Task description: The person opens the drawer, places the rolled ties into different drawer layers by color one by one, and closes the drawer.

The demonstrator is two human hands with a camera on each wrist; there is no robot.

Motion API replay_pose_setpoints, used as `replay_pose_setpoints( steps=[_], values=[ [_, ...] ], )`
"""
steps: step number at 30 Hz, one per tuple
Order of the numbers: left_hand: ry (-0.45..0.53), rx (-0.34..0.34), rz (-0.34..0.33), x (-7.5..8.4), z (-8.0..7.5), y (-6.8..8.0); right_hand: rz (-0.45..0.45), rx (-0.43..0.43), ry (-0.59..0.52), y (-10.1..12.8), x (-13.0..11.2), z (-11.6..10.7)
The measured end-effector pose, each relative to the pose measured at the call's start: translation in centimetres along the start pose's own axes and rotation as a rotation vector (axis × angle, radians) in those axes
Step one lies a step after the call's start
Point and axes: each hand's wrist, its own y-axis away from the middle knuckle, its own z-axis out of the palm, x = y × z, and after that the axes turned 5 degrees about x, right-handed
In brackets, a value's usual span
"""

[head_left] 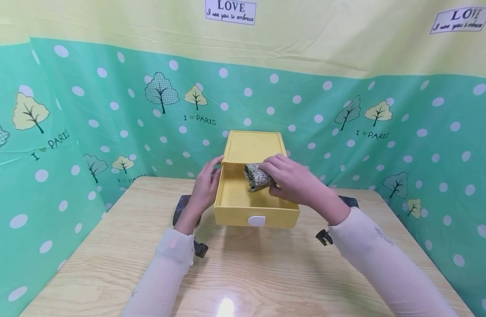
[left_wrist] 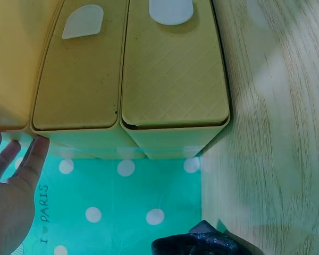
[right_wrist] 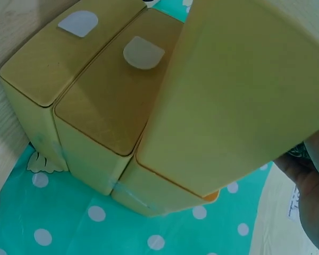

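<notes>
A yellow drawer unit (head_left: 255, 141) stands on the table with its top drawer (head_left: 231, 215) pulled out toward me. My left hand (head_left: 204, 189) touches the unit's left side near the opening; in the left wrist view this hand (left_wrist: 16, 196) has its fingers extended against the side. My right hand (head_left: 292, 178) grips a rolled-up, grey speckled cloth (head_left: 259, 177) over the drawer, a bit of green showing at the roll's end. In the right wrist view the underside of the drawer (right_wrist: 239, 95) hides much of the right hand (right_wrist: 312, 196).
Below the pulled-out drawer are two closed drawers, a middle one (left_wrist: 80, 79) and a lower one (left_wrist: 175, 74), with white tabs. The wooden table (head_left: 263, 273) meets a green dotted curtain (head_left: 179, 149) behind the unit. Dark straps (head_left: 324, 237) hang at both wrists.
</notes>
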Motion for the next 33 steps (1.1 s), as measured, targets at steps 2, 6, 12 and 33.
replay_pose_setpoints(
  steps=[2, 6, 12, 33],
  values=[
    [-0.002, 0.004, 0.004, 0.0, 0.0, 0.0, 0.007, -0.027, -0.01, -0.2, -0.1, 0.1],
    [0.001, 0.009, 0.012, -0.1, 0.0, 0.0, 0.029, -0.095, -0.026, -0.5, -0.2, 0.5],
    [0.01, 0.008, 0.007, -0.1, 0.1, 0.0, 0.038, -0.171, -0.032, -0.9, -0.3, 1.2],
    [0.006, 0.011, 0.014, -0.2, 0.1, 0.1, 0.052, -0.304, -0.078, -1.0, -0.7, 0.6]
  ],
)
